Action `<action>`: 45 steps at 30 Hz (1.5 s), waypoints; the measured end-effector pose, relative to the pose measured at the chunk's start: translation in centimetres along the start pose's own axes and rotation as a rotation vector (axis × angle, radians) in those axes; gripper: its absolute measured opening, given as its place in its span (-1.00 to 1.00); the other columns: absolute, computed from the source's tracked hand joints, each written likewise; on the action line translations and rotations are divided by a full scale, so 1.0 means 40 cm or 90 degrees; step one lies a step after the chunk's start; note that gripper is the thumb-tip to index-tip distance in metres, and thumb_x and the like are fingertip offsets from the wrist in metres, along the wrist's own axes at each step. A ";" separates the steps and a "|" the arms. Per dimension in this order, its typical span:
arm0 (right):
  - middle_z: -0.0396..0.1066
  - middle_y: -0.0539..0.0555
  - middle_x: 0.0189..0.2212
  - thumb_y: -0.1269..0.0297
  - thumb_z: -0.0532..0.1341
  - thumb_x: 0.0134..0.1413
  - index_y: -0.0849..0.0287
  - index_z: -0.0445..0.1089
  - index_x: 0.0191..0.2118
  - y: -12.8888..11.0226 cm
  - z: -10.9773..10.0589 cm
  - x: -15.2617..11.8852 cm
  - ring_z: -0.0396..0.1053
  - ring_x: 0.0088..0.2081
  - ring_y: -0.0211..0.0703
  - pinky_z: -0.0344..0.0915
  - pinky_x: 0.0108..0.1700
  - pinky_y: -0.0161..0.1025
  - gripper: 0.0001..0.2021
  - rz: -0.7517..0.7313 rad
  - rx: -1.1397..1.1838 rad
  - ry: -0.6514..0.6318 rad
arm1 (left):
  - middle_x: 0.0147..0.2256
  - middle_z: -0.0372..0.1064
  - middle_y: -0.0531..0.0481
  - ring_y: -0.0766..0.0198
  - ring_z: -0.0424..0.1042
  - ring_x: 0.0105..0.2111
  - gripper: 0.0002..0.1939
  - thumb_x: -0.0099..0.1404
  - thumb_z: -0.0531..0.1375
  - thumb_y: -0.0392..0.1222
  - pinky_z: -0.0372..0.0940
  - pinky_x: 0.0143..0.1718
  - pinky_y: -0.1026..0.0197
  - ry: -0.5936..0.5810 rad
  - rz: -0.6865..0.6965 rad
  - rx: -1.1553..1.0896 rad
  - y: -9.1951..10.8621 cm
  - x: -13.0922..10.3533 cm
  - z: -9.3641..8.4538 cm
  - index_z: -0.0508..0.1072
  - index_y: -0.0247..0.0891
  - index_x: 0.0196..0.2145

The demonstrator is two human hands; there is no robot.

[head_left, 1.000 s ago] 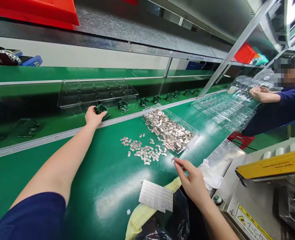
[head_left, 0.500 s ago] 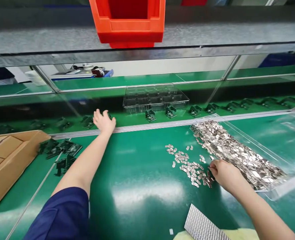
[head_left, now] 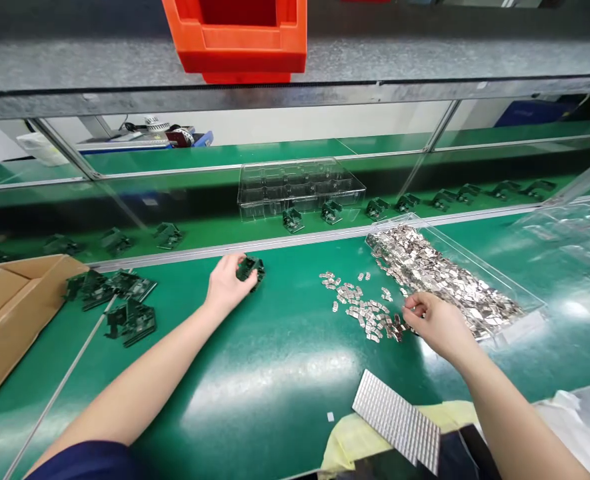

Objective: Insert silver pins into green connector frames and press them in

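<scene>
My left hand [head_left: 229,283] grips a dark green plastic part [head_left: 251,271] by its left side, just above the green bench this side of the metal rail. Over on the right, my right hand [head_left: 432,320] has thumb and fingertips pinched together beside a scatter of small metal pieces [head_left: 367,310]. Whatever it pinches, if anything, is too small to make out. Behind that hand lies a clear plastic tray [head_left: 517,293] heaped with more metal pieces [head_left: 439,273]. Several similar green parts [head_left: 132,319] lie loose at the left.
Beyond the rail [head_left: 195,252], spaced green parts [head_left: 332,212] stand in a row along the belt, near a clear compartment tray [head_left: 299,190]. A cardboard box [head_left: 25,320] is at left. An orange bin [head_left: 239,50] overhangs the shelf. A ridged silvery block [head_left: 397,420] rests on yellow cloth [head_left: 342,437].
My left hand has come back from the belt over the rail toward me, with a green part in it. My right hand stays by the metal pieces; the view has shifted slightly.
</scene>
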State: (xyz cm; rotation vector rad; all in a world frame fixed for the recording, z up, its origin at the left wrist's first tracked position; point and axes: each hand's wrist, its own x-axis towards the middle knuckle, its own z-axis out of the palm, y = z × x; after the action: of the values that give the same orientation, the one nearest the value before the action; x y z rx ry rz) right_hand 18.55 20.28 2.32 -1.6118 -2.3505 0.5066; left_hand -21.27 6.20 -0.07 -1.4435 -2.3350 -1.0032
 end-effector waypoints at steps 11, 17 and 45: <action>0.48 0.14 -0.46 -0.02 0.41 -0.16 0.18 0.43 -0.29 -0.066 -0.027 -0.294 0.48 -0.43 -0.06 0.50 -0.40 -0.25 -0.59 -0.006 0.527 0.087 | 0.34 -0.18 -0.31 -0.15 -0.09 0.32 0.18 -0.01 0.35 0.18 0.06 0.25 -0.18 -0.323 0.052 -0.105 0.048 -0.188 -0.109 -0.27 -0.16 0.33; 0.54 0.21 -0.31 0.02 0.32 0.02 0.15 0.56 -0.25 -0.077 0.015 -0.411 0.53 -0.27 0.06 0.52 -0.38 -0.26 -0.70 0.017 0.570 0.064 | 0.07 0.28 -0.27 -0.15 0.30 0.11 -0.37 0.06 0.33 -0.01 0.24 0.12 -0.18 -0.358 0.067 -0.162 0.041 -0.179 -0.064 0.26 -0.22 0.04; 0.27 0.11 -0.19 0.27 0.26 0.12 0.14 0.42 -0.39 -0.192 0.094 -0.541 0.30 -0.14 -0.07 0.27 -0.22 -0.23 -0.90 0.092 0.511 0.347 | -0.29 0.36 0.08 0.38 0.41 -0.32 -0.68 0.25 0.26 -0.21 0.35 -0.28 0.37 -0.626 -0.140 -0.924 0.508 -0.462 -0.058 0.26 -0.04 -0.09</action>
State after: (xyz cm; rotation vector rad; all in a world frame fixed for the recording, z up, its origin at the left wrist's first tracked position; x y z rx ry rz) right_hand 18.34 -2.96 1.96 -1.2975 -1.3744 0.7849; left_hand 4.86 -2.51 1.09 -2.5616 -2.1669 -2.9551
